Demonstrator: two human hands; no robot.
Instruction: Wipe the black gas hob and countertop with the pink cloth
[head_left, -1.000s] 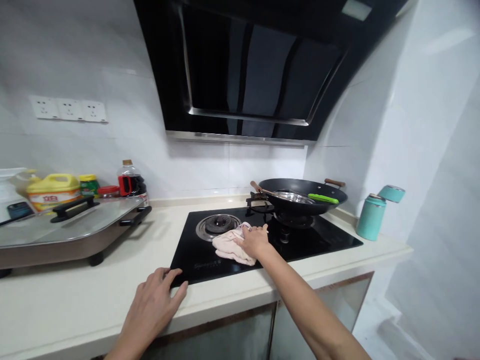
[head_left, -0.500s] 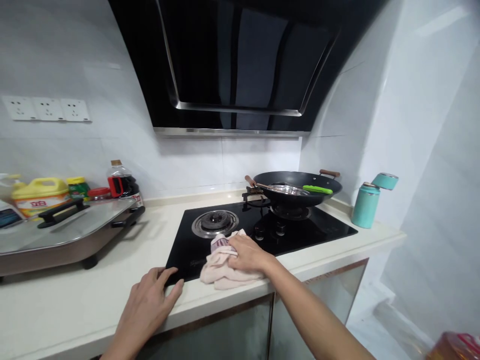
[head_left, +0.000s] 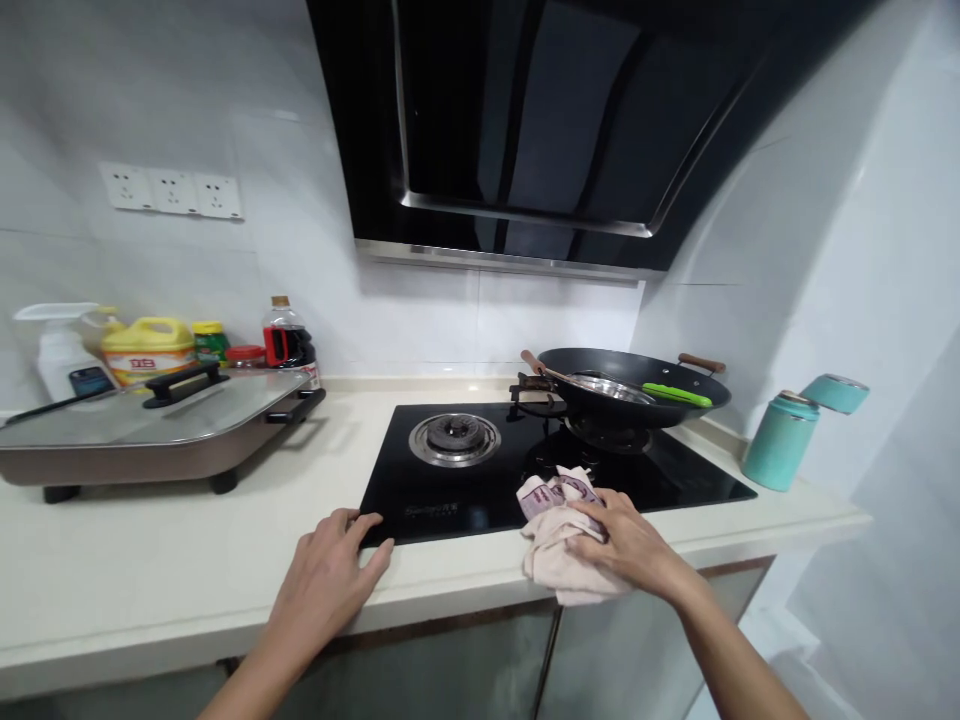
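Observation:
A pale pink cloth point(head_left: 559, 550) with purple print lies bunched under my right hand point(head_left: 626, 545), whose fingers grip its right side. The cloth covers the front edge of the black glass cooktop point(head_left: 480, 500) and hangs over the counter's lip. My left hand point(head_left: 326, 575) rests on the counter at the cooktop's front left corner, fingers apart, holding nothing. Behind the cloth, the control knobs are mostly hidden. The left burner point(head_left: 454, 438) is bare. On the right burner stands a black wok point(head_left: 615, 410) holding a metal piece and a green-handled utensil point(head_left: 676, 395).
An electric pan with a glass lid point(head_left: 112, 425) stands on the left counter point(head_left: 300, 490). Behind it are a spray bottle point(head_left: 64, 350), a yellow jug point(head_left: 148, 350) and a dark sauce bottle point(head_left: 290, 340). A turquoise flask point(head_left: 781, 440) stands at right. The range hood point(head_left: 517, 130) overhangs the cooktop.
My right hand has drawn the cloth rightward along the cooktop's front edge, exposing the lettering at front left. My left hand stays by the corner. The view has shifted.

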